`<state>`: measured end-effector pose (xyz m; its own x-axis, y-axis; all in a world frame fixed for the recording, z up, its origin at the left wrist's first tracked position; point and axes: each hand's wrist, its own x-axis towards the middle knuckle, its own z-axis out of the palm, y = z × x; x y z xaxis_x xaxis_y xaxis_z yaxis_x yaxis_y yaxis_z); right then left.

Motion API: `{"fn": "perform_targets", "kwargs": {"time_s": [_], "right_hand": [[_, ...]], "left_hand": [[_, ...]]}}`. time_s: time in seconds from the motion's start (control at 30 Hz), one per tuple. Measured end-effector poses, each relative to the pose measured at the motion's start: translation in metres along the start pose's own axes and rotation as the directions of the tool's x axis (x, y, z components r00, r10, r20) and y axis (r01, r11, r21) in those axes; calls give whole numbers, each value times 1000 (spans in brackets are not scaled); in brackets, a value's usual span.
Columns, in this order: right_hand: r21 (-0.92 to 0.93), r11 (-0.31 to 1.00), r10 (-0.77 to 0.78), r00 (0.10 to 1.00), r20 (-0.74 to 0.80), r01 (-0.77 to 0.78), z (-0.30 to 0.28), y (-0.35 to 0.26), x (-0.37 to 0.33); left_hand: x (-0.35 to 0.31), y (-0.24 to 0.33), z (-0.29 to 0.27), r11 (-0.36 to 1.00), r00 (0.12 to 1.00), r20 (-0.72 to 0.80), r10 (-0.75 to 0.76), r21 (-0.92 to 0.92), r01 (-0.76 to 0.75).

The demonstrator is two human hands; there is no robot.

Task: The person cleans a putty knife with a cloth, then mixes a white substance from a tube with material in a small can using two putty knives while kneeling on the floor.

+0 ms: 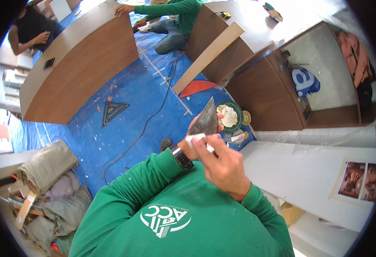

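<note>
One grey blade, two hands, one filled bucket

Head view: one flat, pointed, grey metal blade [206,120] is in front of the person's chest, gripped by the left hand [188,146], fingers curled behind it. The right hand [227,166] pinches white material [195,138] at the blade's near end; cloth or paper, I cannot tell. One round, dark-green bucket [240,115], just beyond, contains lumpy off-white stuff [227,116]. One open, brown wooden cabinet [331,117] holds one blue-and-white bag [310,82]. One black triangular square [111,114] lies on blue sheeting [130,92].
</note>
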<state>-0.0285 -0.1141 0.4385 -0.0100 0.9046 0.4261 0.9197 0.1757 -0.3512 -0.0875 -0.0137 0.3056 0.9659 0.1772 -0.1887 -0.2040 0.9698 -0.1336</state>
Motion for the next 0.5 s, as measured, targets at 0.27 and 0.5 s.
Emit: {"fn": "perform_targets", "kwargs": {"time_s": [0.27,0.5], "right_hand": [[-30,999,-28,994,-110,25,-15,31,-26],[106,956,292,917,-271,-273,-80,116,-66]], "left_hand": [[17,-17,6,936,989,147,-28,351,-26],[35,-64,71,650,948,-257,186,756,77]]}}
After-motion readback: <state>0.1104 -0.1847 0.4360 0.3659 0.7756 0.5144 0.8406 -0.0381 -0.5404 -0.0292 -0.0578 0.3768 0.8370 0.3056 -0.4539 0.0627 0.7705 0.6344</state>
